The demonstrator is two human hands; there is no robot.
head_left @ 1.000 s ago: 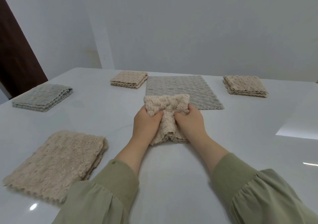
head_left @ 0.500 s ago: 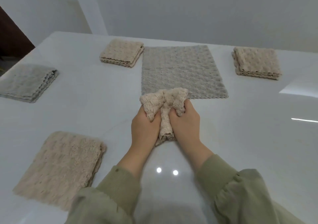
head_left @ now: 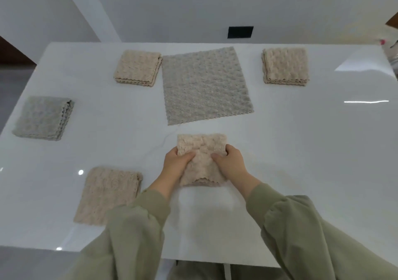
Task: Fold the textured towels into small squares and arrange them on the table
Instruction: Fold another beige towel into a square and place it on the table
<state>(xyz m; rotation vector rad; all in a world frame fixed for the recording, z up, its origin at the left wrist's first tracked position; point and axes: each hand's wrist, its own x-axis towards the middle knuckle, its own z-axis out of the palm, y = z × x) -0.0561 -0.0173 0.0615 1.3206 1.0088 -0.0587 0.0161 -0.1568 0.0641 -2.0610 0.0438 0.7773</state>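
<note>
Head view: my left hand (head_left: 175, 165) and right hand (head_left: 231, 164) grip the beige towel (head_left: 202, 155) by its sides, fingers curled round it, on the table (head_left: 301, 150).

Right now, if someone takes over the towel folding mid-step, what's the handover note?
Hands: left hand and right hand each grip a side of the held beige towel, folded small, front centre.
Done: four folded on the table: far-left beige towel, far-right beige towel, folded grey towel at left, near-left beige towel.
Left: square up and place the held one, then fold the flat grey towel behind it.
</note>
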